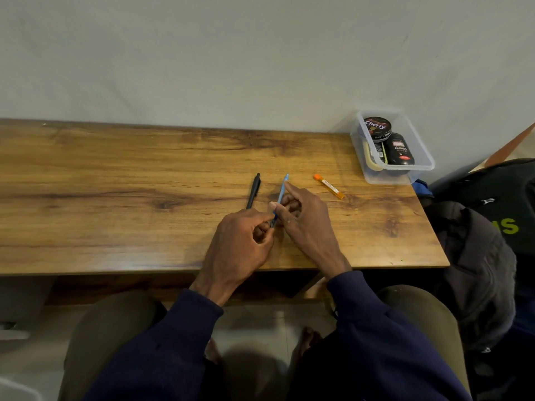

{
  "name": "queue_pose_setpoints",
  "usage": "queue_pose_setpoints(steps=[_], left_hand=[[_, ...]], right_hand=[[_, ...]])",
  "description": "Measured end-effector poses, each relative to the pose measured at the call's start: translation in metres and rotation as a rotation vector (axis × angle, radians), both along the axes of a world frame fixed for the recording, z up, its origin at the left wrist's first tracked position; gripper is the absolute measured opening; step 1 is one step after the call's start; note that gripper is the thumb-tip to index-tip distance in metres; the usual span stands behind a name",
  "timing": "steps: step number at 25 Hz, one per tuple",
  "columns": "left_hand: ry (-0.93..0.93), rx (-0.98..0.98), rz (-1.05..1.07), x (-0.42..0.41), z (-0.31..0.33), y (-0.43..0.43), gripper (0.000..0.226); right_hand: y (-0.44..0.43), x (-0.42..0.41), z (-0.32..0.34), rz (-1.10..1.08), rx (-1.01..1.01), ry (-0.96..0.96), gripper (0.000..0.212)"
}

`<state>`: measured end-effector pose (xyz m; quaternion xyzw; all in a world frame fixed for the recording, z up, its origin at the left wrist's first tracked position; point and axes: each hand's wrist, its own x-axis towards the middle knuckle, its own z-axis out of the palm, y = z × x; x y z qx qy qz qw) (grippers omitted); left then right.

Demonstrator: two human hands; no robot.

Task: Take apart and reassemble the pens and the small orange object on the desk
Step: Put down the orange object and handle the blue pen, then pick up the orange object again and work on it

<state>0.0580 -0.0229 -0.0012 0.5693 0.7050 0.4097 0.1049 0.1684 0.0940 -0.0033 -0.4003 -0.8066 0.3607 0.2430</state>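
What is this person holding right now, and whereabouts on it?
A slim light-blue plastic pen. The left hand pinches its darker lower end; the right hand grips the barrel's middle, forefinger stretched toward the top.

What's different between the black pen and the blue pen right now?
The black pen is dark and lies alone on the desk, untouched; the blue pen is light blue and held by the left hand and right hand. The black pen sits left of the blue pen. Both are slim and point away from the person.
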Motion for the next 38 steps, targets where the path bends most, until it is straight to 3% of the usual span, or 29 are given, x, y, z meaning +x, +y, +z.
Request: queue_pose_setpoints(steps=[9, 11, 14, 17, 21, 24, 28, 34, 38], left_hand=[[-0.046, -0.006, 0.023, -0.006, 0.002, 0.000, 0.030], [-0.087, 0.015, 0.083, -0.011, 0.003, -0.001, 0.026], [-0.137, 0.052, 0.227, -0.015, 0.003, 0.001, 0.021], [-0.176, 0.055, 0.349, -0.018, 0.000, 0.002, 0.020], [-0.236, 0.067, 0.430, -0.018, -0.002, 0.005, 0.020], [-0.260, 0.051, 0.426, -0.018, -0.003, 0.006, 0.021], [-0.259, 0.021, 0.397, -0.018, -0.008, 0.005, 0.024], [-0.337, 0.080, 0.386, -0.018, -0.005, 0.005, 0.021], [-0.517, 0.202, 0.306, -0.014, 0.003, 0.007, 0.018]], right_hand=[[0.002, -0.004, 0.003, 0.033, 0.128, -0.152, 0.050], [0.005, -0.007, 0.004, 0.055, 0.170, -0.202, 0.042], [0.005, -0.008, 0.006, 0.101, 0.194, -0.248, 0.046], [0.006, -0.002, 0.009, 0.105, 0.201, -0.205, 0.043], [0.028, 0.021, 0.012, -0.163, 0.272, -0.112, 0.027], [0.048, 0.036, 0.012, -0.349, 0.329, -0.262, 0.030], [0.057, 0.037, 0.007, -0.363, 0.296, -0.383, 0.026], [0.054, 0.038, 0.008, -0.339, 0.183, -0.264, 0.011], [0.031, 0.040, 0.011, -0.270, 0.113, 0.008, 0.009]])
